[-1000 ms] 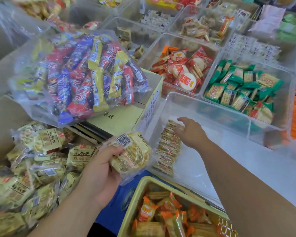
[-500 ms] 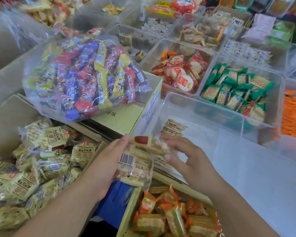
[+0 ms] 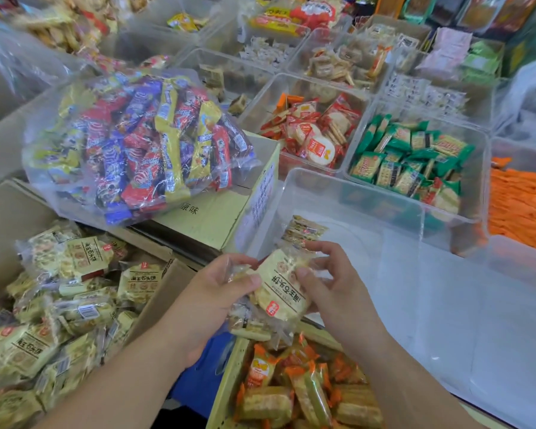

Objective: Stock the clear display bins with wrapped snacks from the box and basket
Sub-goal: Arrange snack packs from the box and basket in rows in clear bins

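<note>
Left hand and right hand pinch a pale-yellow, red-labelled wrapped biscuit pack at the clear bin's near rim; packed snack bins crowd behind.

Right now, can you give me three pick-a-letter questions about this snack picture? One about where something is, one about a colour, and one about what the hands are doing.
1. Where does the big bag of mixed bars lie?
A. on the closed carton
B. in a clear bin
C. on the floor

2. What colour are most wrappers in the basket?
A. orange
B. pink
C. black

3. The pack with the cream label is:
A. lying in a bin
B. held by both hands
C. dropped in the box

Answers:
1 A: the bag rests on the carton's top.
2 A: orange wrapper ends show all through the basket.
3 B: the left hand and the right hand both pinch it.
</note>
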